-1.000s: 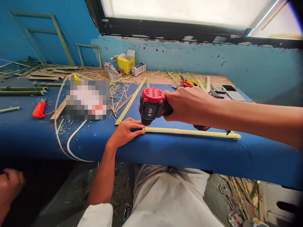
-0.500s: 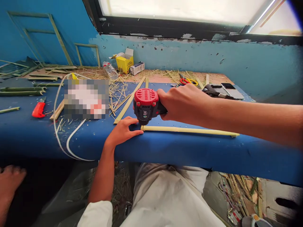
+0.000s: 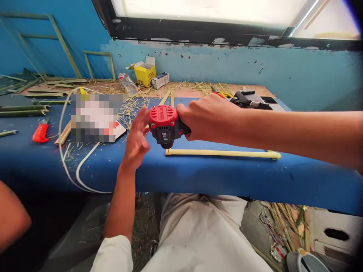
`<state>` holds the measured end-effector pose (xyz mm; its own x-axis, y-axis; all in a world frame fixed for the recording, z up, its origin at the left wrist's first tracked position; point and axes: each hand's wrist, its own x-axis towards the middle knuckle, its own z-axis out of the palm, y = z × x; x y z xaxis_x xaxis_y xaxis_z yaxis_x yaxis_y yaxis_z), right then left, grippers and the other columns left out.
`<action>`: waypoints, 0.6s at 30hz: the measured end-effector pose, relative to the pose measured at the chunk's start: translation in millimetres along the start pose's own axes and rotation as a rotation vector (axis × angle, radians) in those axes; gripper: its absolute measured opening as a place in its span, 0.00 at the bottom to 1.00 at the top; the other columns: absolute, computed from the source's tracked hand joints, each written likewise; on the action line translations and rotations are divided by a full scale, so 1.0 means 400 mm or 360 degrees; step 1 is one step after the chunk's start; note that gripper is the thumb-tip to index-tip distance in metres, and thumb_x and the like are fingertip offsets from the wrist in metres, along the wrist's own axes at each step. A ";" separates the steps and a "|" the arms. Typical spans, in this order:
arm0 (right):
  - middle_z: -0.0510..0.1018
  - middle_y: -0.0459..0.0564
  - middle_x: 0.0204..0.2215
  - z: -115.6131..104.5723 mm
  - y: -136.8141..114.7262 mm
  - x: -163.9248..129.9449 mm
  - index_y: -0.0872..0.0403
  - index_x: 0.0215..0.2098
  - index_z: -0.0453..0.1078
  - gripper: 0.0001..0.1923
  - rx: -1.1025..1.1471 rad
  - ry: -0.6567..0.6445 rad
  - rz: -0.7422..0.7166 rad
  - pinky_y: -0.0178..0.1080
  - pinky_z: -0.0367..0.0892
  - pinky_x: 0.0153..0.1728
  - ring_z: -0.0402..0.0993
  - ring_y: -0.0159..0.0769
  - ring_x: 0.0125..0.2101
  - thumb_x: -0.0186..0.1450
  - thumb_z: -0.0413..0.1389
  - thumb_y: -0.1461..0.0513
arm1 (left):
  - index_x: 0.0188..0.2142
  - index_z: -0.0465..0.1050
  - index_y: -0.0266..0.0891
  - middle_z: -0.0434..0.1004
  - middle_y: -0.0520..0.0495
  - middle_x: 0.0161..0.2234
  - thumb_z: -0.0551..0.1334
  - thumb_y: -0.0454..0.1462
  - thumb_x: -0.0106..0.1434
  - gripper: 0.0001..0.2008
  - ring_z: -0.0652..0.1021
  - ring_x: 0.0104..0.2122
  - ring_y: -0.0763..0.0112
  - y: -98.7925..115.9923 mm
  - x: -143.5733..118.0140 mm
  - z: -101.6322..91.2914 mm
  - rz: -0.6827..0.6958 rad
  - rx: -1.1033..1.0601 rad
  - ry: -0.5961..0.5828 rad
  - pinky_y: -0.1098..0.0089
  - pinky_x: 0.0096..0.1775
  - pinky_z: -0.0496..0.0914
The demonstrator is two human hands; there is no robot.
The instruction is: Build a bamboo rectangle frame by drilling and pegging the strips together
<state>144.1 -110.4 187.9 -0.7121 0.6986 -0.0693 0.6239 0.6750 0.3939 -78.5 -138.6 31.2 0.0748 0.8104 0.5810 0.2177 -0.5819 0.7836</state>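
The right hand (image 3: 210, 119) clenches around the red-and-black drill (image 3: 165, 124), hiding its grip; the drill's tip, unseen beneath its body, stands at the left end of the bamboo strip (image 3: 224, 153) lying along the blue bench (image 3: 198, 177) near its front edge; the left hand (image 3: 136, 141) hovers open-fingered beside the drill, holding nothing.

The drill (image 3: 166, 124) at the middle of the frame has a red rear cap on a black body. Below it lies a pale yellow bamboo strip (image 3: 224, 153) on the blue desk (image 3: 198, 177). At far left sits a red-handled knife (image 3: 39, 133); a white cord (image 3: 82, 170) loops nearby. At upper centre stands a yellow box (image 3: 145, 74) against the turquoise wall (image 3: 297, 79).
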 end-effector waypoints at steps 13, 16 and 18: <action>0.83 0.60 0.46 -0.010 -0.006 0.016 0.57 0.55 0.74 0.20 0.0101 -0.0005 -0.0081 0.43 0.62 0.41 0.78 0.54 0.46 0.67 0.59 0.59 | 0.64 0.75 0.52 0.77 0.51 0.62 0.61 0.51 0.76 0.21 0.74 0.66 0.54 0.131 0.047 0.015 0.0406 0.0321 0.0157 0.50 0.68 0.69; 0.83 0.62 0.48 -0.013 -0.005 0.018 0.58 0.55 0.75 0.20 0.0149 -0.0007 -0.0107 0.44 0.61 0.42 0.77 0.56 0.48 0.66 0.59 0.59 | 0.64 0.75 0.53 0.77 0.52 0.63 0.59 0.52 0.77 0.21 0.73 0.68 0.54 0.135 0.045 0.016 0.0406 0.0362 0.0159 0.49 0.69 0.67; 0.83 0.63 0.48 -0.012 -0.003 0.018 0.59 0.55 0.74 0.21 0.0198 -0.0014 -0.0116 0.45 0.62 0.43 0.77 0.57 0.49 0.66 0.58 0.59 | 0.64 0.75 0.53 0.77 0.53 0.63 0.59 0.52 0.77 0.21 0.72 0.68 0.54 0.139 0.048 0.017 0.0405 0.0375 0.0161 0.49 0.70 0.66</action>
<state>136.8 -107.3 191.2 -0.7544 0.6485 -0.1019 0.6062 0.7478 0.2706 -58.2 -155.0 84.3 0.0612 0.6240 0.7790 0.4240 -0.7228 0.5457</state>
